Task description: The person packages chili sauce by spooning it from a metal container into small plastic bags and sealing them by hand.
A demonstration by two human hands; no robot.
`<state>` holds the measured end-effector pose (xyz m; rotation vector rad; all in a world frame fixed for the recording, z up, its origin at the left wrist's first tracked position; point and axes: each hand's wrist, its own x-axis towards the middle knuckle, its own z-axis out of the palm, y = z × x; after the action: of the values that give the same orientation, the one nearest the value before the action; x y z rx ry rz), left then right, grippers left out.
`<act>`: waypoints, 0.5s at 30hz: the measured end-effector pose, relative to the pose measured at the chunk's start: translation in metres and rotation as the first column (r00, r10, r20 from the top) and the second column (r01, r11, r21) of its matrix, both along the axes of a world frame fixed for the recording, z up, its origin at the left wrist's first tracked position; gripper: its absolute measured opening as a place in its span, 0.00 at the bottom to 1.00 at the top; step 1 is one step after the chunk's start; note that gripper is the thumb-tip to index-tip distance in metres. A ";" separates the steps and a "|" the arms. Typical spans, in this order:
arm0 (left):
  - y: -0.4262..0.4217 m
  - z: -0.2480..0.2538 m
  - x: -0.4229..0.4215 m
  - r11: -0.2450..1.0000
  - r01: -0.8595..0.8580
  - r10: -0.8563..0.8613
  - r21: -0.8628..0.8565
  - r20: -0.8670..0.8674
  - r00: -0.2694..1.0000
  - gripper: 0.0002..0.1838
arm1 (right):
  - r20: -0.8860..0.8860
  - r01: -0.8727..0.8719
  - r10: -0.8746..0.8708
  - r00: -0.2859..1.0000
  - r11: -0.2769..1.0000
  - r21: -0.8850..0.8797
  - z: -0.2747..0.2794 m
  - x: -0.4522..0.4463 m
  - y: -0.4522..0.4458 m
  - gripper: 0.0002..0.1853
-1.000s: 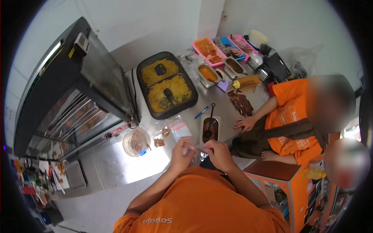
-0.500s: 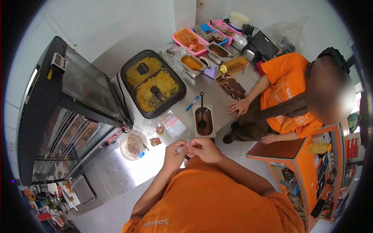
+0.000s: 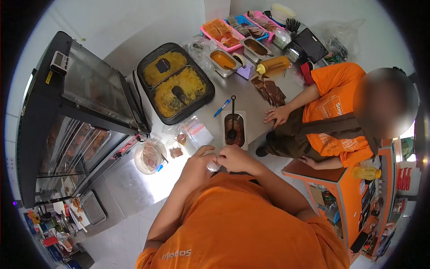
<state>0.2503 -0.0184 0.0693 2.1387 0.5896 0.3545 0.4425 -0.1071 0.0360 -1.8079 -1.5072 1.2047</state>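
In front of my body, near the table's edge, my left hand [image 3: 199, 162] is closed around a small clear plastic bag [image 3: 212, 166], mostly hidden by the fingers. My right hand [image 3: 235, 158] meets it with bent fingers pinched at the bag's top; exactly what they grip is hard to see. Just beyond my right hand stands a metal pan [image 3: 242, 142] of dark red sauce, with a black ladle [image 3: 233, 117] resting in it. To the left of my hands are a stack of clear plastic bags [image 3: 197, 131] and a small sauce packet [image 3: 176, 152].
A round tub [image 3: 142, 162] and a glass warming cabinet [image 3: 92, 105] stand left. Beyond lies a black two-part pan [image 3: 204, 105] of yellow rice, then sauce pans [image 3: 213, 66] and a squeeze bottle [image 3: 274, 66]. At right a co-worker [image 3: 333, 107] rests a hand on the table.
The view has shifted slightly. My hands have come nearer the sauce pan, and my right fingers have curled in more over the bag, which shows less. The co-worker has barely moved.
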 end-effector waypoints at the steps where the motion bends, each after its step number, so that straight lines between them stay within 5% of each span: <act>1: 0.006 -0.001 -0.003 0.994 0.088 -0.087 -0.059 0.025 0.996 0.06 | -0.167 -0.004 -0.013 0.986 0.995 -0.104 -0.002 0.009 0.003 0.15; 3: 0.010 -0.005 -0.002 0.982 0.159 -0.149 -0.102 0.093 0.984 0.07 | -0.475 -0.059 -0.097 0.875 0.951 -0.304 -0.008 0.027 0.008 0.15; 6: 0.003 -0.006 0.003 0.998 -0.005 0.016 -0.070 0.158 0.987 0.12 | -0.561 -0.084 -0.058 0.826 0.971 -0.224 -0.006 0.061 0.029 0.14; 8: -0.002 -0.016 0.006 0.983 -0.177 0.185 -0.058 0.221 0.958 0.17 | -0.248 0.383 -0.387 0.888 0.921 -0.067 -0.023 0.096 0.056 0.18; 10: 0.002 -0.019 0.005 0.965 -0.259 0.260 -0.041 0.262 0.929 0.17 | -0.276 0.720 -0.737 0.617 0.670 -0.179 -0.036 0.120 0.087 0.18; 13: 0.003 -0.039 -0.002 0.942 -0.304 0.328 -0.138 0.211 0.921 0.16 | -0.402 0.476 -0.579 0.709 0.814 -0.333 -0.073 0.144 0.104 0.16; 15: 0.001 -0.043 -0.005 0.928 -0.328 0.358 -0.177 0.175 0.917 0.15 | -0.196 0.338 -0.391 0.899 0.905 -0.257 -0.079 0.132 0.097 0.15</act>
<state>0.2453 -0.0170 0.0261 1.8283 0.8465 0.6968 0.5747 -0.0097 -0.0431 -1.8918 -0.8740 1.3753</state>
